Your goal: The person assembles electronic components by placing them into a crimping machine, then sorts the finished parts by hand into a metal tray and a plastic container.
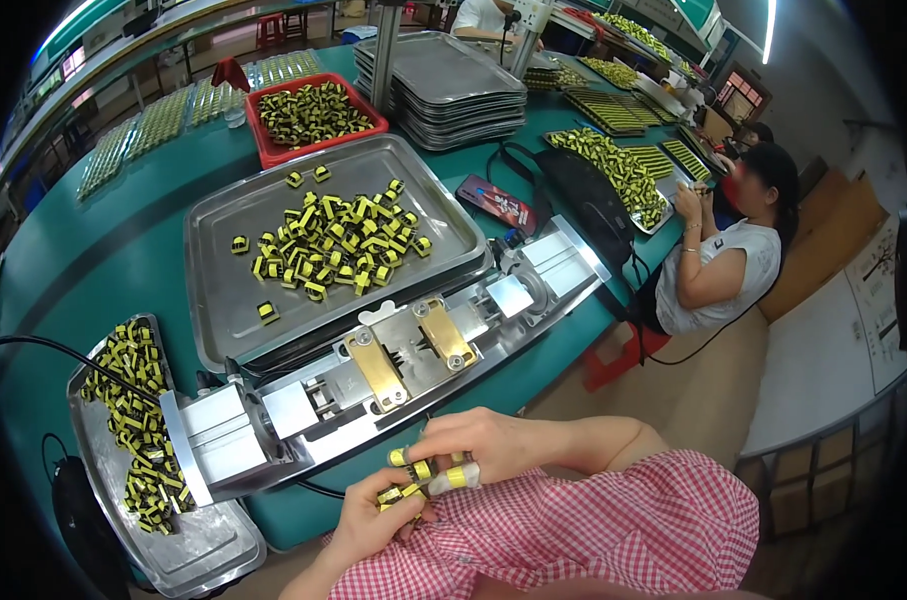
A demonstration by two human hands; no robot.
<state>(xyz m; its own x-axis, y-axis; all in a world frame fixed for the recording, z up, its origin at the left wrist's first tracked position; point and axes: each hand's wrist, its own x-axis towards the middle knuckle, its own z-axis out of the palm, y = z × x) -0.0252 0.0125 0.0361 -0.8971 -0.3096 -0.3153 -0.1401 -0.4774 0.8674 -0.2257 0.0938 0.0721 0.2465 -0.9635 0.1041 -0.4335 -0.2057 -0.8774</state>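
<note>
Close to my body, in front of the metal fixture, my two hands come together over several small yellow-and-black transformers (413,490). My left hand (368,520) is closed around some of them, thumb on top. Fingers of my right hand (478,445) pinch more of them just above; a white finger cover (456,477) wraps one fingertip. How many pieces each hand holds is partly hidden. Beyond my hands lies the long metal clamping fixture (303,410), with two brass-coloured blocks (376,372) at its middle and a narrow gap between them.
Behind the fixture, a large metal tray (223,300) carries a loose heap of transformers. A narrower tray (223,540) of them stands at left, a red bin (263,145) farther back. Stacked trays (463,80), a phone (495,205) and a black bag (588,190) lie beyond. A co-worker (728,250) sits at right.
</note>
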